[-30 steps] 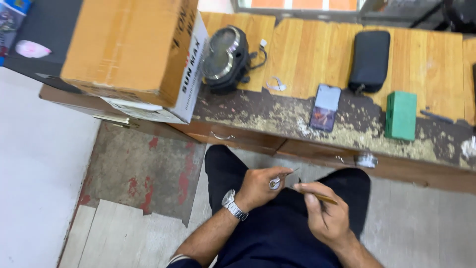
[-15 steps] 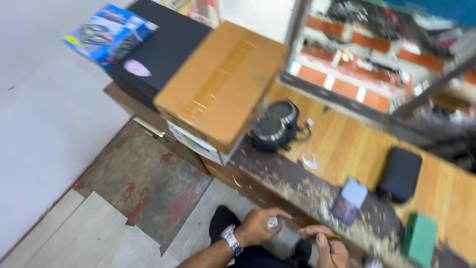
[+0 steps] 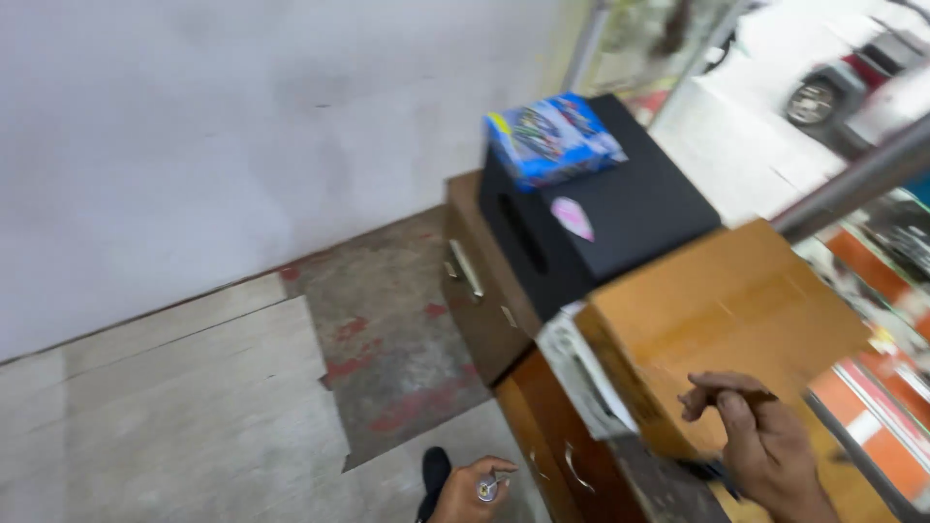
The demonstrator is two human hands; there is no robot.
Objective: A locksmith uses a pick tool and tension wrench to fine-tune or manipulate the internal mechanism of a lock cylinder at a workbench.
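Down at the bottom centre of the head view, the left hand (image 3: 472, 489) was closed around a small metal piece (image 3: 487, 487), low above the floor (image 3: 194, 387). At the lower right, the right hand (image 3: 760, 436) pinched a thin brown stick (image 3: 741, 395) in front of the cardboard box (image 3: 722, 329), beside the black box (image 3: 620, 218). The frame was blurred; the little piece, loosely pinched, could likely slip and drop to the floor.

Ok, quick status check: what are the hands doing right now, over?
Left hand low, gripping a small metal piece. Right hand raised against the cardboard box, pinching a thin dark stick. Nothing between them.
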